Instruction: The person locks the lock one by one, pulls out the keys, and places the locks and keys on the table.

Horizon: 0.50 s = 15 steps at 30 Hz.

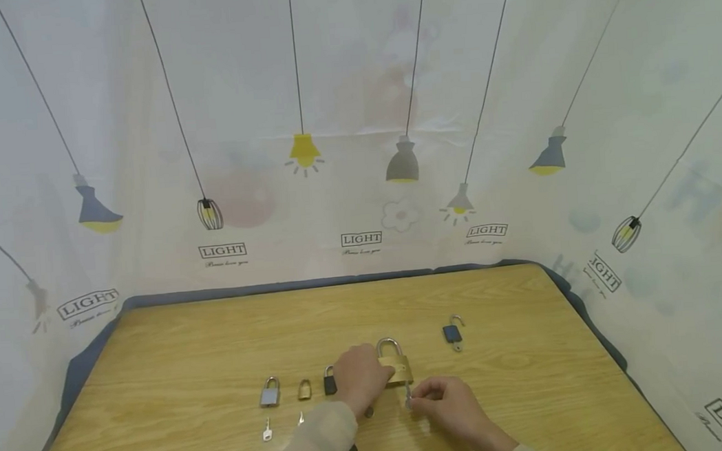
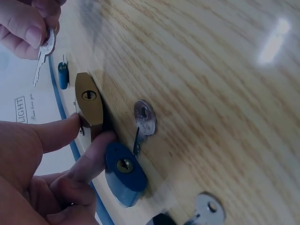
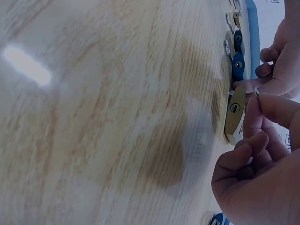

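A large brass padlock [image 1: 401, 369] lies on the table with its shackle pointing away. My left hand [image 1: 359, 376] holds it at the left side, thumb and index finger on its body in the left wrist view. Its keyhole [image 2: 89, 95] faces me. My right hand [image 1: 451, 405] pinches a silver key [image 2: 43, 58] by its head, the blade pointing toward the padlock and apart from the keyhole. In the right wrist view, fingers hide most of that key. Beside the brass padlock sits a blue padlock [image 2: 125, 176], which my left hand covers in the head view.
Left of my hands stand a black padlock [image 1: 330, 383], a small brass padlock [image 1: 305, 390] and a silver padlock [image 1: 269, 396]. Loose keys lie in front, including one key [image 1: 267, 431] and another key [image 2: 144, 115]. A blue padlock [image 1: 451, 334], shackle swung out, lies back right with a key in it.
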Each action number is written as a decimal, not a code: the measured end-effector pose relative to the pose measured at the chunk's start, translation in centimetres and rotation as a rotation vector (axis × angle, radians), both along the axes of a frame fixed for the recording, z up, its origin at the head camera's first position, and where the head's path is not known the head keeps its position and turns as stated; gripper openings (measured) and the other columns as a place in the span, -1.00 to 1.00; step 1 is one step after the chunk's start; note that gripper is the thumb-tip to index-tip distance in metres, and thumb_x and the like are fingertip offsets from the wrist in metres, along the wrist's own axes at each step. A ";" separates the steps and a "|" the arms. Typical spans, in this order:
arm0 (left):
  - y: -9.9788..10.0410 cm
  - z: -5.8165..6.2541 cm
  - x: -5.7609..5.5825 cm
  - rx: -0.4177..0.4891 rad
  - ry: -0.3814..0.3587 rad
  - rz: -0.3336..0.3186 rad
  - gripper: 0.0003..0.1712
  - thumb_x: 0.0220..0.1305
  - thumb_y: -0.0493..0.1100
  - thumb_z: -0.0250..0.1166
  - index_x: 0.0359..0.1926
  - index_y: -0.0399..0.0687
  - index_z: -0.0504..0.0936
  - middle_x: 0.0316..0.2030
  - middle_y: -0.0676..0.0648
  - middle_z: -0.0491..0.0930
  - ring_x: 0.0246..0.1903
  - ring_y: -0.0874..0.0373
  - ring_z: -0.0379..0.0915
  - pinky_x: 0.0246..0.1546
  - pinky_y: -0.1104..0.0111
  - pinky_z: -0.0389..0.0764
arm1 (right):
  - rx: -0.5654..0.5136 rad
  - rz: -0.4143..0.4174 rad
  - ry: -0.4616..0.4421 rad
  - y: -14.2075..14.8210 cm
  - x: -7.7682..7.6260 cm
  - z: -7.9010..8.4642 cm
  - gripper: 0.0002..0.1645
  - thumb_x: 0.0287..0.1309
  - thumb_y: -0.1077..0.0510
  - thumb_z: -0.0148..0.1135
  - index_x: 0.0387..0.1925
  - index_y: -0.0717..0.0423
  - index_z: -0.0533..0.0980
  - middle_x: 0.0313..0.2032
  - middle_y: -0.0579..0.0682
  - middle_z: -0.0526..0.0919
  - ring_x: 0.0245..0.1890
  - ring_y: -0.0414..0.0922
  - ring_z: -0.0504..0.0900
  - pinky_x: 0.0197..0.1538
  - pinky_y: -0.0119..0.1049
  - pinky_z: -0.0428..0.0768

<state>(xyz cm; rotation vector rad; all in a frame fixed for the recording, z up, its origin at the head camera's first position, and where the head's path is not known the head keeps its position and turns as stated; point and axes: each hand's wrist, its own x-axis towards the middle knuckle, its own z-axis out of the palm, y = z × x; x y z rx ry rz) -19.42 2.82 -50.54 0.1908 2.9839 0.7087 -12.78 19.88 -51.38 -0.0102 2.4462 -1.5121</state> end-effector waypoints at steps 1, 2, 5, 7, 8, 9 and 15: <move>0.0 0.0 0.0 -0.008 -0.001 0.002 -0.46 -0.01 0.05 0.43 -0.84 0.06 0.29 -0.92 0.15 0.17 -0.86 0.28 0.11 -0.81 0.43 0.10 | 0.004 0.003 0.006 0.0 0.0 0.0 -0.76 0.08 -0.02 0.35 -0.32 0.05 0.61 -0.31 -0.10 0.67 -0.27 -0.15 0.56 -0.18 -0.20 0.49; 0.0 0.0 0.0 -0.016 0.004 0.003 -0.45 -0.01 0.05 0.43 -0.85 0.07 0.28 -0.92 0.15 0.17 -0.86 0.29 0.11 -0.81 0.44 0.10 | 0.008 0.009 0.013 -0.1 0.0 0.0 -0.76 0.07 -0.02 0.36 -0.32 0.05 0.61 -0.31 -0.09 0.67 -0.28 -0.15 0.56 -0.18 -0.19 0.50; -0.2 -0.2 -0.1 -0.028 0.013 -0.001 -0.45 0.00 0.04 0.43 -0.84 0.07 0.27 -0.93 0.16 0.18 -0.87 0.30 0.11 -0.81 0.44 0.11 | 0.018 0.021 0.027 -0.2 -0.1 0.1 -0.77 0.07 0.00 0.36 -0.32 0.06 0.60 -0.33 -0.09 0.66 -0.29 -0.15 0.55 -0.19 -0.17 0.51; -0.5 -0.2 -0.1 -0.007 0.012 -0.015 -0.46 0.02 0.03 0.42 -0.84 0.06 0.29 -0.93 0.15 0.20 -0.90 0.31 0.15 -0.83 0.45 0.12 | 0.034 0.025 0.036 -0.4 -0.1 0.1 -0.78 0.07 0.00 0.36 -0.33 0.05 0.60 -0.33 -0.10 0.65 -0.30 -0.16 0.55 -0.19 -0.17 0.51; -0.7 -0.3 -0.1 0.004 0.005 -0.024 -0.48 0.03 0.03 0.41 -0.83 0.05 0.31 -0.93 0.15 0.23 -0.91 0.31 0.17 -0.83 0.46 0.13 | 0.043 0.027 0.042 -0.5 -0.1 0.2 -0.79 0.07 0.00 0.35 -0.33 0.05 0.60 -0.33 -0.10 0.65 -0.30 -0.16 0.55 -0.19 -0.17 0.51; -0.9 -0.3 -0.1 0.021 -0.006 -0.032 -0.51 0.04 0.03 0.39 -0.81 0.04 0.35 -0.92 0.13 0.27 -0.90 0.30 0.20 -0.82 0.45 0.16 | 0.052 0.027 0.045 -0.6 -0.1 0.2 -0.79 0.07 0.01 0.35 -0.34 0.04 0.60 -0.34 -0.10 0.65 -0.30 -0.16 0.55 -0.19 -0.16 0.51; -3.3 0.1 0.0 0.186 -0.035 -0.039 -0.70 0.15 0.09 0.31 -0.34 -0.05 0.68 -0.46 0.01 0.68 -0.50 0.20 0.53 -0.46 0.28 0.53 | 0.126 0.031 0.055 -1.1 -0.2 0.3 -0.86 0.07 0.03 0.34 -0.39 -0.01 0.61 -0.37 -0.14 0.65 -0.29 -0.18 0.52 -0.17 -0.13 0.50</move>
